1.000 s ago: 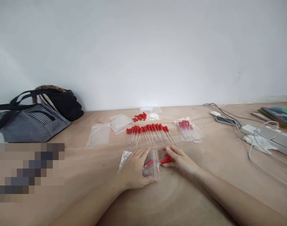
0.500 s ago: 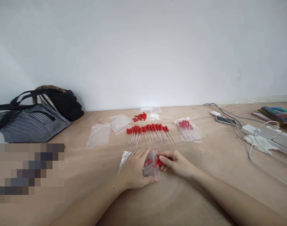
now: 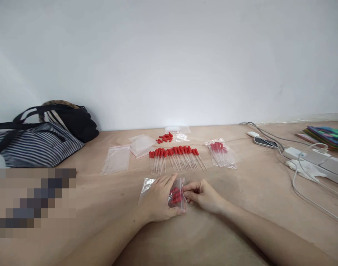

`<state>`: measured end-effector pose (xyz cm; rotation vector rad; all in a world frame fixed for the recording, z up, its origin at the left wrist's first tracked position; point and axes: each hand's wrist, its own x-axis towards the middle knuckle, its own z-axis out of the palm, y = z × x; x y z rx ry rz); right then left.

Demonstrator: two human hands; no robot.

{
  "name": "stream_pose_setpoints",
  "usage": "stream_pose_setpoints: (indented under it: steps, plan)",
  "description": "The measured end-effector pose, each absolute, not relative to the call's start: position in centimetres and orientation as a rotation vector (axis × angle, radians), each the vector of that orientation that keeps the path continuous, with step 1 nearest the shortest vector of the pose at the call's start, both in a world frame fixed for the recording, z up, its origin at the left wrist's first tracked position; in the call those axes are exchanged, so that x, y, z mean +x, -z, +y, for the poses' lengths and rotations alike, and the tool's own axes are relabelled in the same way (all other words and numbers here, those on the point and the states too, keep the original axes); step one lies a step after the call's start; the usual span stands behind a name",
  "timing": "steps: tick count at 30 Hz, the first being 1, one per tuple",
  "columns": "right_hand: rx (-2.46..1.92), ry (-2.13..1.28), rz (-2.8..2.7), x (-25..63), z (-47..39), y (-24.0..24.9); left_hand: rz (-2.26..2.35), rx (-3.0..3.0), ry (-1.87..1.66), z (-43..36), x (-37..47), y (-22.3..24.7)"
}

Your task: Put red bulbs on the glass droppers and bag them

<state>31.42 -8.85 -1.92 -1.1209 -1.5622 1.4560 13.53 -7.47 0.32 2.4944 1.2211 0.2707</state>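
Note:
A clear zip bag with a red line along its mouth lies on the table before me. Several red bulbs of droppers show inside it, close to the mouth; my hand hides their stems. My left hand lies flat over the bag, thumb spread apart from the fingers. At the mouth, my right hand pinches the bag's edge between thumb and fingertips. Just beyond the hands is a row of red-capped droppers with clear stems.
A filled bag of droppers lies right of the row. Flat bags are to its left, loose red bulbs and clear stems behind. A striped bag stands far left; a power strip, cables and phone lie right.
The red bulbs my right hand held at the mouth are now inside the bag. My right fingers have closed on the bag's edge. The left hand has stayed in place.

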Motion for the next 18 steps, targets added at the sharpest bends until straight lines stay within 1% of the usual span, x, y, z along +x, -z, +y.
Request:
stream_pose_setpoints:
  steps: [3,5,6,9,10,13,18]
  plan:
    - [-1.144,-1.524,-1.652,31.8,-8.9,1.5,1.234,2.492,-0.242,-7.4,13.5,-0.4]
    - [-1.214,-1.465,-1.69,32.8,-8.1,1.4,1.239,2.487,-0.22,-7.4,13.5,-0.5]
    - [-1.291,-1.357,-1.696,33.5,-7.4,1.3,1.239,2.483,-0.213,-7.4,13.5,-0.6]
    - [-1.618,-0.748,-1.605,36.2,-4.5,1.2,1.218,2.47,-0.219,-7.5,13.4,-0.8]
    - [-1.693,-0.665,-1.57,37.1,-3.4,1.1,1.204,2.47,-0.221,-7.5,13.3,-0.8]
    - [-1.825,-0.544,-1.509,38.7,-0.6,1.0,1.172,2.481,-0.217,-7.4,13.0,-0.8]
    - [-1.956,-0.53,-1.493,38.0,2.2,1.2,1.136,2.482,-0.181,-7.3,11.7,-0.9]
